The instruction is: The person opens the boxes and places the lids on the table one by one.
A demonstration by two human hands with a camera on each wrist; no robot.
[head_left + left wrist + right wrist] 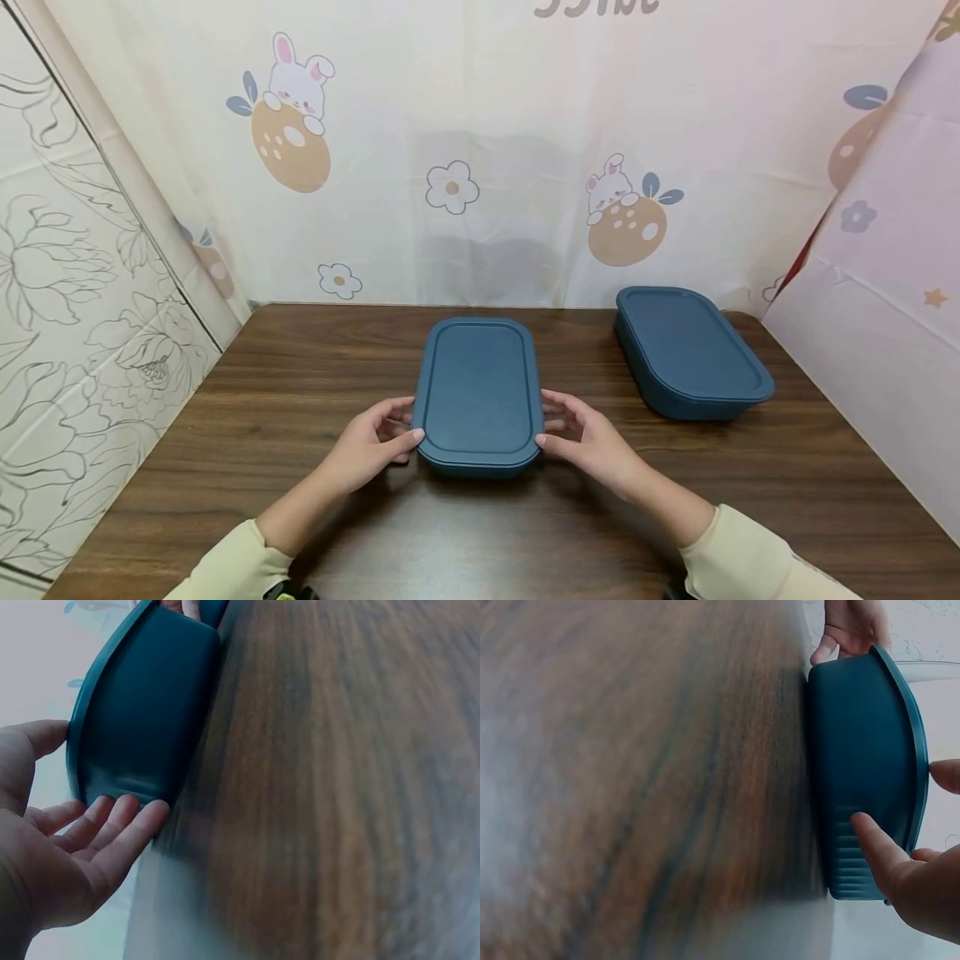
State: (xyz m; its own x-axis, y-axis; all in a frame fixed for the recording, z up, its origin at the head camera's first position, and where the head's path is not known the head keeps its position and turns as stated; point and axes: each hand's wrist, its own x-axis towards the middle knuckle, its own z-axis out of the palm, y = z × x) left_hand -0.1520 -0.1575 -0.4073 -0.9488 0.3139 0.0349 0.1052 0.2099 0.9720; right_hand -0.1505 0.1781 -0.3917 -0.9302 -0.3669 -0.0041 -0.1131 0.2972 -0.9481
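A dark blue rectangular food container (pixel 480 392) with its lid on sits in the middle of the table, its long sides running away from me. My left hand (pixel 372 437) holds it by the left side, the thumb at the lid's near corner and the fingertips along the wall, as the left wrist view shows. On the opposite side my right hand (pixel 588 437) grips it the same way, thumb at the lid's rim. Ridges mark the container's wall (pixel 851 859) close to the right index finger. The lid lies flat all round.
A second blue lidded container (pixel 693 346) stands at the back right, turned at an angle. The brown wood table (pixel 315 358) meets a printed curtain (pixel 390 242) at its back edge. More patterned cloth hangs on the left and right.
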